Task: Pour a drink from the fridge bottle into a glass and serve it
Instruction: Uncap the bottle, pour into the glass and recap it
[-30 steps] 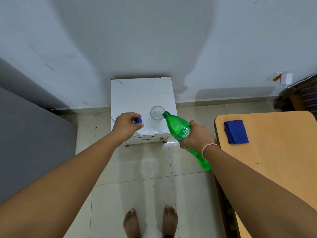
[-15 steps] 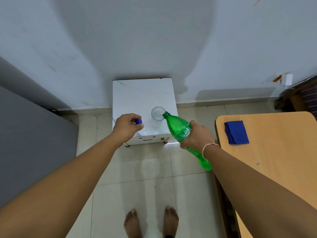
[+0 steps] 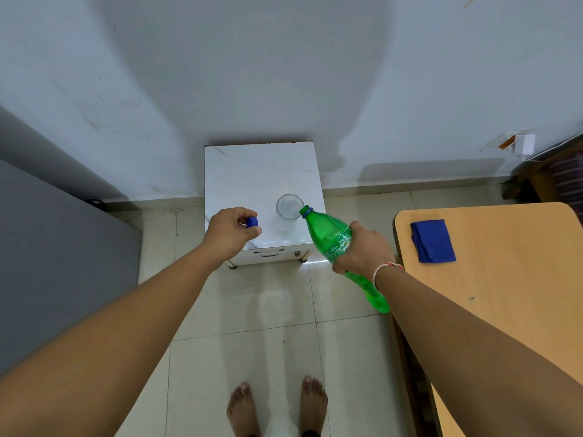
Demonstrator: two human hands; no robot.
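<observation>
Tilting green bottle (image 3: 331, 236) at glass (image 3: 289, 207) (right hand (image 3: 366, 250) grips)

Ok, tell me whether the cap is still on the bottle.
No, the blue cap sits pinched in the left hand, off the green bottle.

I see a translucent green plastic bottle (image 3: 331, 238) with a blue neck ring, a small blue screw cap (image 3: 252, 222), a clear colourless glass (image 3: 289, 207), a white marble-veined worktop (image 3: 262, 171), a folded deep-blue cloth (image 3: 433, 241) on tan wood, and pale cream floor tiles (image 3: 268, 310).
</observation>
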